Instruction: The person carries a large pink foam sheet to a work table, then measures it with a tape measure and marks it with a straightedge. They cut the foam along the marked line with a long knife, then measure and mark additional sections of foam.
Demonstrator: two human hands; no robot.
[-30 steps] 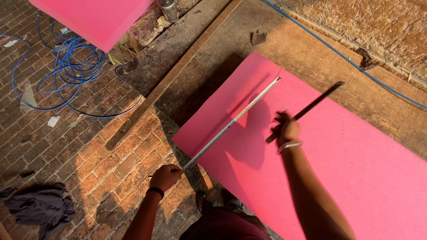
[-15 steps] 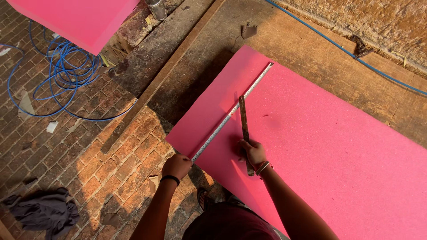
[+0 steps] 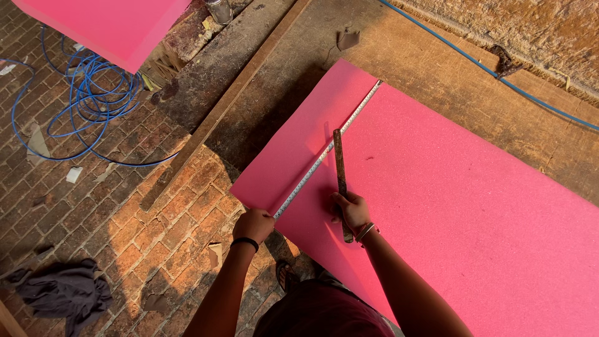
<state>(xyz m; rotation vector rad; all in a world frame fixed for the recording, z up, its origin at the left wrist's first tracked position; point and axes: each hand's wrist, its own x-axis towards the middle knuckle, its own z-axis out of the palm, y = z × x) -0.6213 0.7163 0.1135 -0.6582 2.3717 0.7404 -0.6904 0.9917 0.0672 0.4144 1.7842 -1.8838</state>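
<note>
Metal can (image 3: 219, 10) at top edge, cut off by frame, contents can't be seen. Big pink foam sheet (image 3: 449, 206) lies flat on wood boards & brick floor (image 3: 125, 243), runs off frame bottom right. Tape measure (image 3: 324, 153) stretched across sheet near its left end, corner to far edge. Left hand (image 3: 253, 225) closed on tape's near end at sheet's edge. Right hand (image 3: 351, 211) wrapped round a long thin blade (image 3: 340, 168), w/ its tip up by the tape; exact kind of tool hard to tell.

Around: long wood plank (image 3: 218, 109) slanting left of sheet, blue cable (image 3: 87, 100) coiled on bricks, another blue cable (image 3: 499, 75) along wall top right, 2nd pink sheet (image 3: 106, 28) top left (partly cut off), grey rag (image 3: 59, 293) bottom left. Person's body hides sheet's near corner; a foot barely shows below.
</note>
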